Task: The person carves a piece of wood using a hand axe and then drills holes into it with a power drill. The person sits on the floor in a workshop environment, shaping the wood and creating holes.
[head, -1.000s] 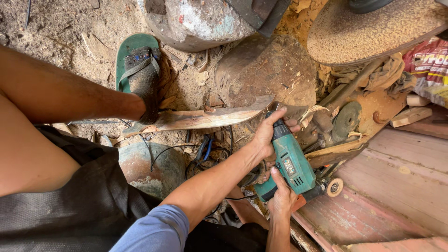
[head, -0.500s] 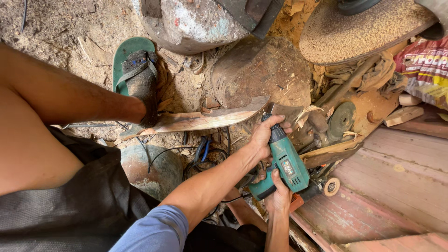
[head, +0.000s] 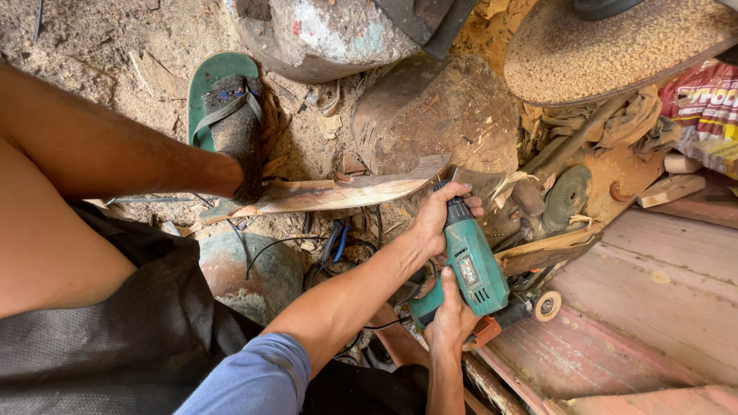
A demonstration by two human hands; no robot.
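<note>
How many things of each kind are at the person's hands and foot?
Green power tool: 1
Hands on the tool, left hand and right hand: 2
Curved wooden piece: 1
Green sandal: 1
Total: 5

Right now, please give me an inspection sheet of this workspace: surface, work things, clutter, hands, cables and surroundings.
Surface: dirt floor, strewn with sawdust and chips.
Work things: green power drill; curved wooden plank, pinned under a foot in a green sandal, its far end lying on a wood block.
Clutter: wood offcuts, grey disc, small wheel, rags.
Hands: left hand grips the drill's front; right hand holds its rear handle.
Cables: black and blue cords on the floor under the arm.
Surroundings: reddish boards, round sawdust-covered slab, painted stone.
</note>
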